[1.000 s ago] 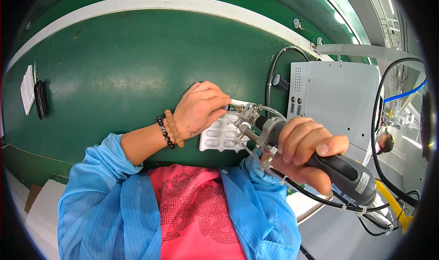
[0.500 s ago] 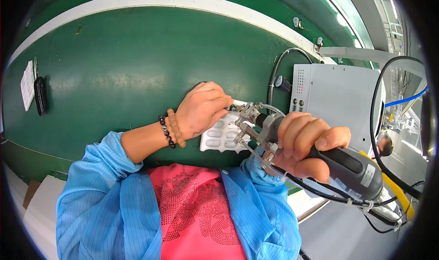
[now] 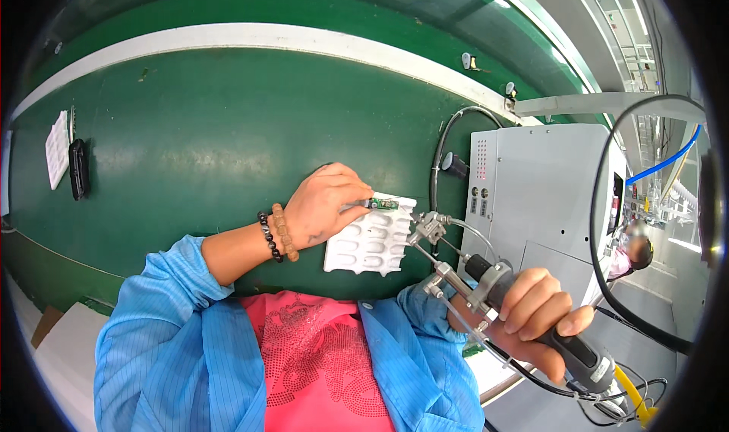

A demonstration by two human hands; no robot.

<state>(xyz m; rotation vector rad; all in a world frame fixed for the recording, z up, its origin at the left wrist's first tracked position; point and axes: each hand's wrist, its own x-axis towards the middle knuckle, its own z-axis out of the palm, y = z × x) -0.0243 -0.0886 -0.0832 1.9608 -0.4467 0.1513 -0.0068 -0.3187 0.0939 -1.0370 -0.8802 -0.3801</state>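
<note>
My left hand [image 3: 323,206] is closed with its fingertips pinching one end of a small green circuit board [image 3: 385,204], above the far edge of a white moulded tray [image 3: 343,259] with rounded hollows. Several hollows show, and I see nothing in them. Off to the right, my right hand [image 3: 541,314] wraps round the handle of a grey-and-black powered hand tool [image 3: 495,282], screwdriver-like, with metal fittings and thin hoses at its front. The tool's nose points toward the tray's right side and stands apart from the board.
A grey metal box [image 3: 535,189] with a black cable [image 3: 435,158] stands on the green table [image 3: 228,128] at the right. At the far left lie a black case [image 3: 78,170] and another white tray [image 3: 57,151]. A black cable loop [image 3: 600,227] hangs at the right. Beyond it is another person [image 3: 630,250].
The tool in my right hand has moved right and toward me, away from the circuit board, which shows more fully. My left hand keeps its pinch. The whole view has shifted slightly.
</note>
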